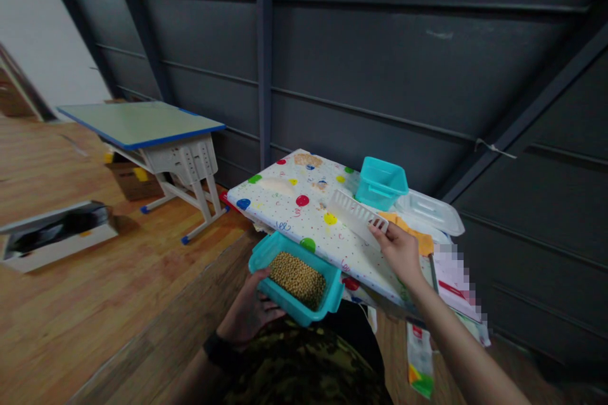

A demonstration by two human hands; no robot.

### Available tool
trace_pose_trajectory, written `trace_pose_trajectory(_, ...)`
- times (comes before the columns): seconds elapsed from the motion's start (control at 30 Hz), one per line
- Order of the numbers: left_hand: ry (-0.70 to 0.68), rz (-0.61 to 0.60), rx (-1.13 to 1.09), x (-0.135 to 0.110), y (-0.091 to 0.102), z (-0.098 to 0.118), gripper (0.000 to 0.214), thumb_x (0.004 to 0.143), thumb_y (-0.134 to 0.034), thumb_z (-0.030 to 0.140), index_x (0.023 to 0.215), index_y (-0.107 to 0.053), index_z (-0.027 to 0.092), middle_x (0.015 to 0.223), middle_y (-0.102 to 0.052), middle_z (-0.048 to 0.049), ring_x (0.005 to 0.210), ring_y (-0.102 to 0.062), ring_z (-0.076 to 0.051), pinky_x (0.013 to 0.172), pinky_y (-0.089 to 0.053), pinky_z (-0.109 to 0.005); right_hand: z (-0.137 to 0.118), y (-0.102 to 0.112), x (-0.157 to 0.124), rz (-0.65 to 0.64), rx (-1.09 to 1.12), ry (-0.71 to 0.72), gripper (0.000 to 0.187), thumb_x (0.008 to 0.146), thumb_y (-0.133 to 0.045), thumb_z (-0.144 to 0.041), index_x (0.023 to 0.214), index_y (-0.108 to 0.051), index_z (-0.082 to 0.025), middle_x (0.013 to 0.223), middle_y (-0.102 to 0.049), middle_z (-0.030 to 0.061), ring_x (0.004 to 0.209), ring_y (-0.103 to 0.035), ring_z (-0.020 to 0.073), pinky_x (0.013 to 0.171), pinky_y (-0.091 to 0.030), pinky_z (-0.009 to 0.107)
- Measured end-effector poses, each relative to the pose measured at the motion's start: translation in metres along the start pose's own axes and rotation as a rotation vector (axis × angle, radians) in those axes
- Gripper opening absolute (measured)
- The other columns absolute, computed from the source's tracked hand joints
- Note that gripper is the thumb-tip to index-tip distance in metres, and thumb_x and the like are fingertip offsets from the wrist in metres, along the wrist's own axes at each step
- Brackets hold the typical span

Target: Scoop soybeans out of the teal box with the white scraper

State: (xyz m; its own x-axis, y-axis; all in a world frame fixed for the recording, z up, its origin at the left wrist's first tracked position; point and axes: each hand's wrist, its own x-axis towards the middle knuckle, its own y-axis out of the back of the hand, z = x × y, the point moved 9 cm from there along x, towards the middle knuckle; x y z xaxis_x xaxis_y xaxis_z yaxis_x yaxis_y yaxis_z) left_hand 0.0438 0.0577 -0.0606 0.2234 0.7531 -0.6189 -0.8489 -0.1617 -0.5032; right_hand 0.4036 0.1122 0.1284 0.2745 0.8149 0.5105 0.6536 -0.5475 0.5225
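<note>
My left hand (247, 313) grips a teal plastic box (266, 253) filled with small tan beans (297, 278), held just below the near edge of a small table. My right hand (400, 252) is closed on the end of a white slotted plastic tray (354, 213) that lies on the table's dotted cloth (289, 193). A second teal box (380, 182), empty as far as I can see, stands on the table behind the tray. A clear lid (430, 211) lies to its right.
An orange sheet (418, 237) and papers (453, 281) lie at the table's right end. A desk with a blue-edged top (137, 123) stands at the left on the wooden floor (71, 304). A dark panelled wall (380, 63) runs behind. A white box (52, 234) lies on the floor.
</note>
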Motion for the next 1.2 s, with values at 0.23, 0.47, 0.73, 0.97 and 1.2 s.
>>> trace_pose_trajectory(0.23,-0.068,-0.009,0.032,-0.011,-0.004,0.014,0.079,0.09,-0.078,0.037,0.158,-0.04,0.026,0.109,-0.073,-0.0117,0.088,-0.081,-0.034,0.091,-0.067,-0.048,-0.014,0.011,-0.035,-0.119,0.089,-0.02,0.056,0.091,-0.078,-0.072,0.066,-0.071,-0.023,0.057,-0.056,-0.0007,0.056,-0.046,0.017,0.054,-0.035,0.03)
trace_pose_trajectory(0.47,-0.017,0.045,0.032,-0.017,-0.007,0.017,0.062,0.108,-0.059,0.039,0.164,-0.042,0.019,0.107,-0.076,-0.0145,0.085,-0.081,-0.032,0.086,-0.067,-0.045,-0.002,0.004,0.011,0.012,0.077,-0.023,0.058,0.089,-0.072,-0.078,0.077,-0.076,-0.021,0.064,-0.063,0.0018,0.063,-0.051,0.0197,0.06,-0.039,0.032)
trace_pose_trajectory(0.73,-0.007,0.02,0.0,-0.012,-0.003,0.012,0.06,0.108,-0.056,0.035,0.164,-0.04,0.024,0.109,-0.074,-0.0119,0.081,-0.08,-0.03,0.083,-0.068,-0.043,0.008,-0.028,0.046,-0.074,0.054,0.012,0.061,0.086,-0.069,-0.084,0.066,-0.061,-0.026,0.059,-0.057,0.0002,0.063,-0.051,0.0208,0.062,-0.04,0.034)
trace_pose_trajectory(0.97,-0.006,0.005,0.016,-0.011,0.0,0.009,0.064,0.103,-0.063,0.041,0.162,-0.041,0.029,0.107,-0.071,-0.0092,0.084,-0.078,-0.03,0.086,-0.068,-0.043,0.017,-0.015,0.03,-0.102,0.078,-0.018,0.06,0.087,-0.072,-0.082,0.072,-0.071,-0.024,0.066,-0.067,0.0037,0.065,-0.055,0.0218,0.062,-0.042,0.034)
trace_pose_trajectory(1.2,0.067,0.087,-0.038,-0.016,-0.013,-0.003,0.063,0.107,-0.061,0.046,0.163,-0.045,0.022,0.13,-0.071,-0.0204,0.099,-0.082,-0.036,0.101,-0.066,-0.054,0.008,0.003,-0.016,-0.069,0.06,-0.06,0.055,0.091,-0.073,-0.074,0.077,-0.079,-0.022,0.07,-0.074,0.0058,0.066,-0.061,0.0234,0.062,-0.045,0.034)
